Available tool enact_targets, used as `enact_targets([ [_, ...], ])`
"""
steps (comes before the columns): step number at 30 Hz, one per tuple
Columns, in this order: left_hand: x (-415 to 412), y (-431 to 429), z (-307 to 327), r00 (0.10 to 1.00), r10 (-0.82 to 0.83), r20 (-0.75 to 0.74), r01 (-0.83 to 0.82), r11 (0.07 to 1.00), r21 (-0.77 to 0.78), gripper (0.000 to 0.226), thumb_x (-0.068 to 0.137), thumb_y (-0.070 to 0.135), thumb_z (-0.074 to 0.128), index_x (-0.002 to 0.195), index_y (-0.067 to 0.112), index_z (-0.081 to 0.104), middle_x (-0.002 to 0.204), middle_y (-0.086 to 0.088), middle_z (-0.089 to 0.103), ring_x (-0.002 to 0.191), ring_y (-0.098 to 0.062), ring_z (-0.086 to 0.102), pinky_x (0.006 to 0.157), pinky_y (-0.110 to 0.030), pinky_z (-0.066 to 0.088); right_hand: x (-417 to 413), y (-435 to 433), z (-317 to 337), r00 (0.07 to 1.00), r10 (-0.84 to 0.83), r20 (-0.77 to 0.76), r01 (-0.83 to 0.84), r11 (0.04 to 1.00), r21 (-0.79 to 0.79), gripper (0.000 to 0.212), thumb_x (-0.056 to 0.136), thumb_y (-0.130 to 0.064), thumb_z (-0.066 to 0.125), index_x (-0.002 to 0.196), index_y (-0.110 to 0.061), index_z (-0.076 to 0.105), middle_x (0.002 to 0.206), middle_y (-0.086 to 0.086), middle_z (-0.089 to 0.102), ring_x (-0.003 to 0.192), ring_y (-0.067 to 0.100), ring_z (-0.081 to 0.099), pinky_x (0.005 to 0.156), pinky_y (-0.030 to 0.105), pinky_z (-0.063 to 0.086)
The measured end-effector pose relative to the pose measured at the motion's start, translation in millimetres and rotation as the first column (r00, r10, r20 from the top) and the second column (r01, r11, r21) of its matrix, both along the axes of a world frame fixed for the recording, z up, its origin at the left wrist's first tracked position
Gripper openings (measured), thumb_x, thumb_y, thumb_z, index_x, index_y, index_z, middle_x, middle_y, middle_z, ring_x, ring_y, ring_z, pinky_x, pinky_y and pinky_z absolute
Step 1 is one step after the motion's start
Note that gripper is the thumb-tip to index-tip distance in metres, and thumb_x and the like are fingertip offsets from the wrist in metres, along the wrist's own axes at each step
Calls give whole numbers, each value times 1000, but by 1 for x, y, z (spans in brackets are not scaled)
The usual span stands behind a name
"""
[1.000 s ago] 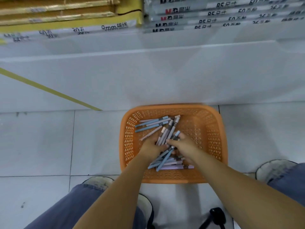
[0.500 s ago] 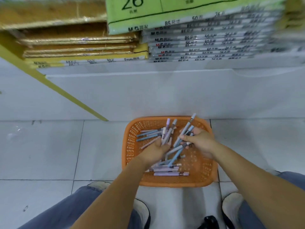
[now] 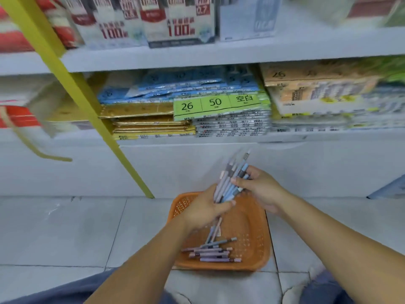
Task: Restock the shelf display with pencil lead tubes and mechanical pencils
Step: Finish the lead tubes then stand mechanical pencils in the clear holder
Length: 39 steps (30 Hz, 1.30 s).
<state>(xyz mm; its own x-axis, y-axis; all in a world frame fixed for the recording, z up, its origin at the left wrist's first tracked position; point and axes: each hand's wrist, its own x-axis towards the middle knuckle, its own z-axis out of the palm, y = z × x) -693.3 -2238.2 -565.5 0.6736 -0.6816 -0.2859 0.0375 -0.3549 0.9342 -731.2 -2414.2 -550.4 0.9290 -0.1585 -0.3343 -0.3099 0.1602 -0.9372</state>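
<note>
A bundle of blue, grey and lilac mechanical pencils (image 3: pixel 230 180) is raised above the orange basket (image 3: pixel 260 255) on the floor. My left hand (image 3: pixel 205 210) grips the bundle's lower end. My right hand (image 3: pixel 259 186) holds the same bundle near its upper half, fingers curled round it. Several more pencils (image 3: pixel 213 252) lie loose in the basket's near part.
White shelves (image 3: pixel 219 54) rise in front, stacked with notebook packs (image 3: pixel 221 106) and boxes (image 3: pixel 177 20) above. A yellow slanted post (image 3: pixel 87 102) runs down to the floor left of the basket. My knees and shoes are at the bottom edge on grey tiles.
Both hands have lifted a bundle of pencils up out of the basket. The view has tilted upward, showing the shelves.
</note>
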Motion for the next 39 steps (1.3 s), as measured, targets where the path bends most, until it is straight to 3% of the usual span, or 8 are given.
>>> enact_targets([
  [6,1,7,76,993,-49,104,53,998,-40,27,102,22,58,128,25,51,73,4,60,52,-7,50,46,-22,41,-7,-13,94,989,136,64,-137,990,22,20,91,-13,63,108,-4,68,93,10,71,83,20,67,72,30,59],
  [14,30,20,149,977,-49,207,55,998,-26,11,95,29,67,102,24,59,60,10,55,51,-8,48,47,-23,42,2,-35,189,902,-69,427,88,996,-24,9,90,-8,61,93,-4,68,92,11,73,89,21,72,74,26,57],
  [19,49,15,154,963,243,117,-220,958,-182,27,89,37,73,100,17,60,60,3,58,51,-14,48,47,-28,38,7,-39,199,865,-90,493,155,984,-92,15,91,-3,60,105,-5,60,84,10,73,79,25,73,64,26,58],
  [23,43,-5,163,983,183,30,-163,931,-326,40,89,40,72,118,17,58,96,0,78,66,-11,66,46,-23,44,12,-23,192,876,51,480,100,954,-284,25,88,-3,66,107,-13,53,80,10,72,73,21,71,60,24,55],
  [28,39,-14,180,982,191,17,-165,889,-428,27,95,27,69,112,10,57,85,-6,75,53,-10,50,44,-22,40,16,-17,200,862,-33,505,174,956,-235,15,90,-9,65,103,-11,59,81,6,73,70,16,68,59,24,54],
  [32,43,-18,196,974,227,25,-192,871,-452,18,95,26,69,102,11,61,81,-3,73,51,-10,46,43,-22,38,21,-25,233,789,-203,580,237,971,18,22,94,-12,57,116,-17,58,93,10,75,73,20,70,61,25,57],
  [35,48,-28,216,954,287,83,-228,879,-418,21,94,32,69,99,12,67,72,1,71,48,-10,46,43,-23,38,30,-35,266,754,-136,642,253,963,-94,21,94,-12,58,115,-17,57,90,8,76,73,22,71,59,24,56],
  [39,65,-40,252,860,484,163,-355,797,-489,22,97,28,63,104,7,65,60,9,68,42,-5,45,40,-20,38,50,-59,327,584,-116,803,413,894,-171,18,96,-9,57,106,-24,54,90,3,75,78,18,72,62,25,58],
])
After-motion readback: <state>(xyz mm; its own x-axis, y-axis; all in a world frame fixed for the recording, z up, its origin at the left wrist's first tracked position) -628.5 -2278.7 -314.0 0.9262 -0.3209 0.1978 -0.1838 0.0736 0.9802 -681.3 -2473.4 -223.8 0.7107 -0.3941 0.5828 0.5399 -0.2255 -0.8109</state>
